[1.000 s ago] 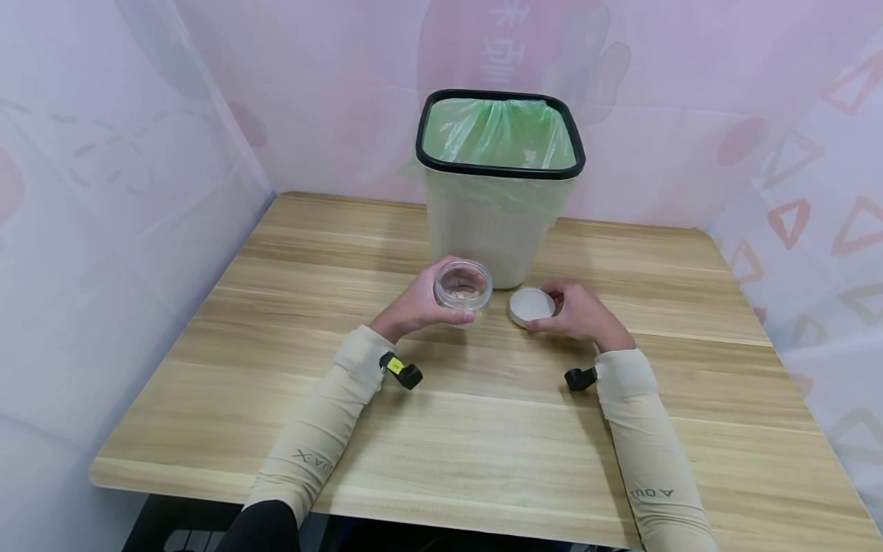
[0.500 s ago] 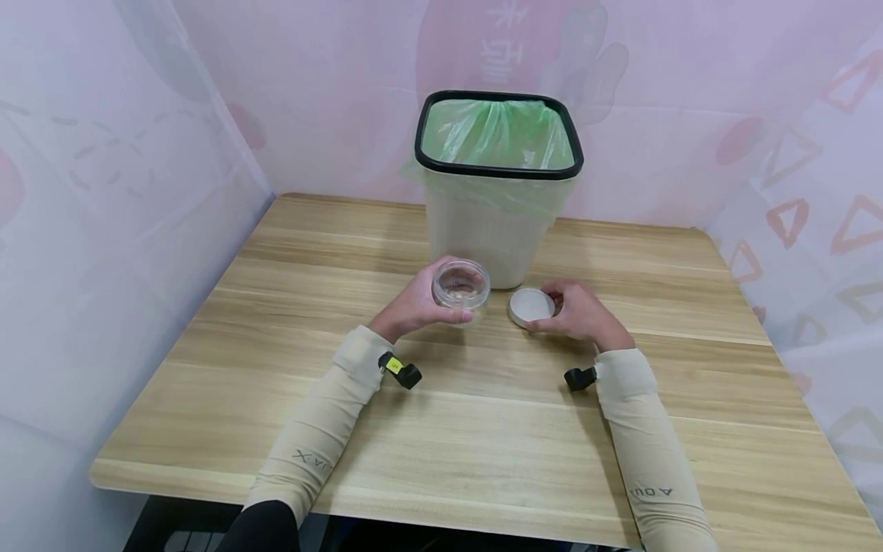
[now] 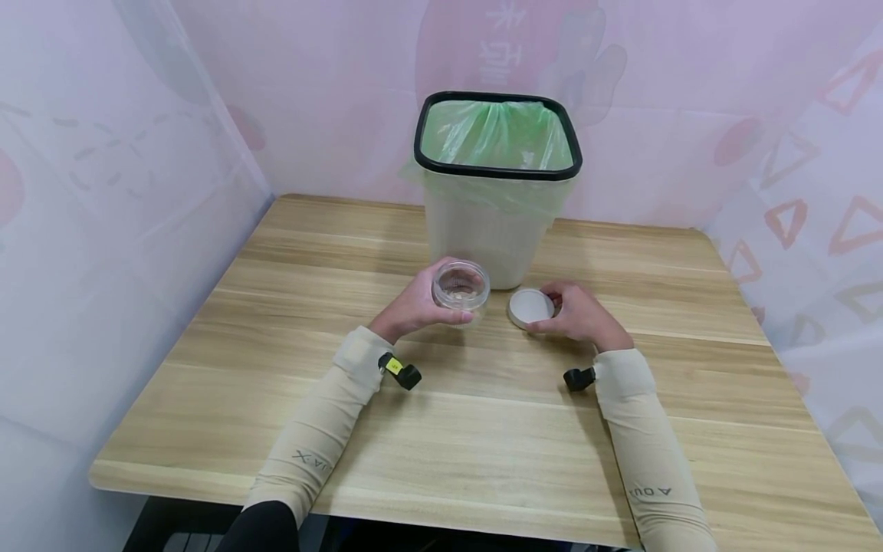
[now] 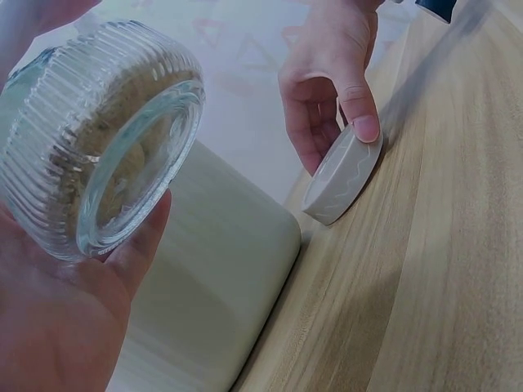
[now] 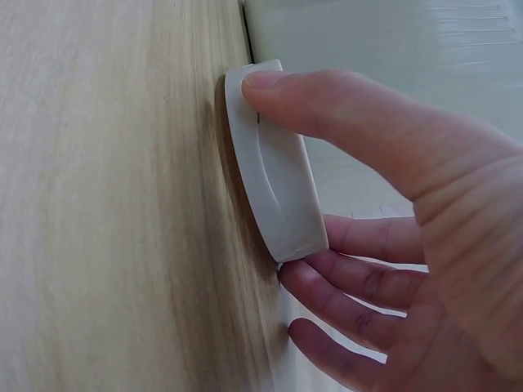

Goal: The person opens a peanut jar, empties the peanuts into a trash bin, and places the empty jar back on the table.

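Nothing has visibly moved since earlier; left hand (image 3: 416, 305) grips the glass jar (image 3: 461, 294) (uncovered); right hand (image 3: 578, 312) pinches the lid (image 3: 530, 307); best keep the jar steady.

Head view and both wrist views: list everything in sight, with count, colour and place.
Jar: one, clear, raised off the table; something tan shows inside.
Lid: one, off-white, right of the jar.
Bin: one, cream with black rim, back-centre of the table.
Liner: one, translucent green, inside the bin.
Table: one, light wood, under everything.
Backdrop: three sides, white and pink, around the table.
Wrist cameras: two, black, one per wrist.
Sleeves: two, beige, on the forearms.
Left grip: one, bare, around the jar.
Right grip: one, bare, holding the lid.
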Available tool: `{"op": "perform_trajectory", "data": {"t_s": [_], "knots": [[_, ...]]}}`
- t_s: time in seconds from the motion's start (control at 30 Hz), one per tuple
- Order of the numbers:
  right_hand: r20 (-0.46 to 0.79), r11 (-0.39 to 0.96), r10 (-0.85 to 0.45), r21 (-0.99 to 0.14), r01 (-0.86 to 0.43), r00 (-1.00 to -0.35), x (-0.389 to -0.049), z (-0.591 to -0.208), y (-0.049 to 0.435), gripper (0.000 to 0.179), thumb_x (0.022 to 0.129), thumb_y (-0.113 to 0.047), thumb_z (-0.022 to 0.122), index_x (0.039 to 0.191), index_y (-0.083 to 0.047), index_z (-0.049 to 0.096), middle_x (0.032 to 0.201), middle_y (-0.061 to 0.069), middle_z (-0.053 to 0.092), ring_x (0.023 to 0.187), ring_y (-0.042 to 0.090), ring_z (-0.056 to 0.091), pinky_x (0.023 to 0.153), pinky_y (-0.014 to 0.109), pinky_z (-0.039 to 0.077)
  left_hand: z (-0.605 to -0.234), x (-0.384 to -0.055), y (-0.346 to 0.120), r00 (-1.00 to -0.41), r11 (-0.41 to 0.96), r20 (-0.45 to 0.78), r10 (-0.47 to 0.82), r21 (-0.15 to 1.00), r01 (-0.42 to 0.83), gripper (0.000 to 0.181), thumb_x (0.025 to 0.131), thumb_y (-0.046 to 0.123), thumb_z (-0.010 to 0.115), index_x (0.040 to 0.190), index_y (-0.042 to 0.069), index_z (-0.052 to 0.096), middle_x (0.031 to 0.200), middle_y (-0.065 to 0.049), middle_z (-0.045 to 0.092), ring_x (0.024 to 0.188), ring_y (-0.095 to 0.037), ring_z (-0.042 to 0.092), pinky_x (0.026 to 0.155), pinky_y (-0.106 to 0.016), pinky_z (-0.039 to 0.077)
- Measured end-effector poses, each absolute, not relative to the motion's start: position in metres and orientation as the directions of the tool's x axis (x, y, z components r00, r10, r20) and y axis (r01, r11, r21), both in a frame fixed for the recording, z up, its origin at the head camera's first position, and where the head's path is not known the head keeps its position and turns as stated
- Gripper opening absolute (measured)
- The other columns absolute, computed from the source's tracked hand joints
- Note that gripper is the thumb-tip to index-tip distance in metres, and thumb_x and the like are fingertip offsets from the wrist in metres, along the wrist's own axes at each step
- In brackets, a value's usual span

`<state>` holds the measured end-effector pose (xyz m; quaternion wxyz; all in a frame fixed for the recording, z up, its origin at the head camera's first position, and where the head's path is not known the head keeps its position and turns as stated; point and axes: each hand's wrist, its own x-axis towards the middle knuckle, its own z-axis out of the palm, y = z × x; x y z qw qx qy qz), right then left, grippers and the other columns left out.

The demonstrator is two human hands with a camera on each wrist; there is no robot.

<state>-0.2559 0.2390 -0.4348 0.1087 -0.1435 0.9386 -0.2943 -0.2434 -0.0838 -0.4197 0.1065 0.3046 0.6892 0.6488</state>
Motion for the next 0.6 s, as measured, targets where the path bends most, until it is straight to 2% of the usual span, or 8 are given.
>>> {"op": "perform_trajectory", "data": {"t_s": [0.4,0.6], "knots": [[-0.105,0.783,-0.357,-0.576,-0.236,-0.928,-0.2613,-0.4374,0.2339,0.079,0.079,-0.037,0.093,0.139,0.002,0.061,0.127,0.018,0.068,0.114,0.031,0.060,0.097,0.043,0.050,-0.4214,-0.2427,-0.0908,-0.810,-0.022,0.235,0.537,0.964,0.265,0.069,0.078,0.002,0.087,0.138,0.004,0.054,0.132,-0.016,0.068,0.124,-0.022,0.065,0.110,-0.028,0.050],[-0.106,0.786,-0.354,-0.572,-0.234,-0.929,-0.2595,-0.4385,0.2321,0.081,0.080,-0.037,0.092,0.141,0.004,0.058,0.131,0.020,0.065,0.117,0.033,0.058,0.102,0.049,0.051,-0.4223,-0.2425,-0.0911,-0.810,-0.005,0.239,0.535,0.960,0.279,0.068,0.078,0.002,0.087,0.138,0.005,0.055,0.132,-0.015,0.069,0.124,-0.023,0.065,0.110,-0.029,0.051]]}}
